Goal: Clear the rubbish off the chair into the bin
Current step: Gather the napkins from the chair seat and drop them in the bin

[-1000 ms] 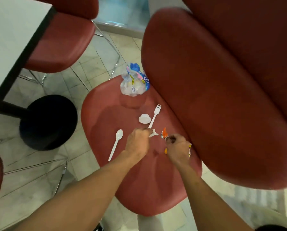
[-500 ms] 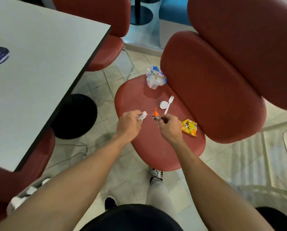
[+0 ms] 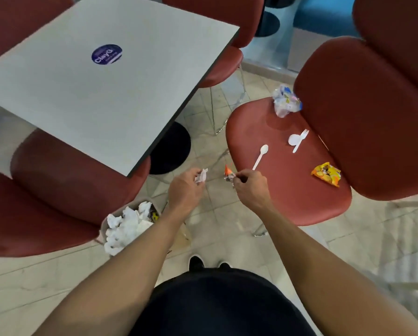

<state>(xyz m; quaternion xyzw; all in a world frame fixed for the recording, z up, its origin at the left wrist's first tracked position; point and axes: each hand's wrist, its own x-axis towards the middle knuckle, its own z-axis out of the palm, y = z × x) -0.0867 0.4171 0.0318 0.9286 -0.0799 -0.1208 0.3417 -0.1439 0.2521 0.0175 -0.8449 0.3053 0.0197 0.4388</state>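
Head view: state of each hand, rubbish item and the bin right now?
left hand: grips a crumpled white scrap, off the chair
right hand: pinches an orange wrapper, off the chair
white spoon: lying on the chair seat
white fork: on the seat, beside white lid
yellow packet: on the seat
crumpled plastic bag: on the seat, rear edge
bin: on the floor, heaped with white paper

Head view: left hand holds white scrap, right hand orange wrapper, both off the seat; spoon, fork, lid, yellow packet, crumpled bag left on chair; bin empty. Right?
One error: the bin isn't empty. The head view shows it filled with crumpled white paper. The rest holds: left hand grips the white scrap, right hand pinches the orange wrapper.
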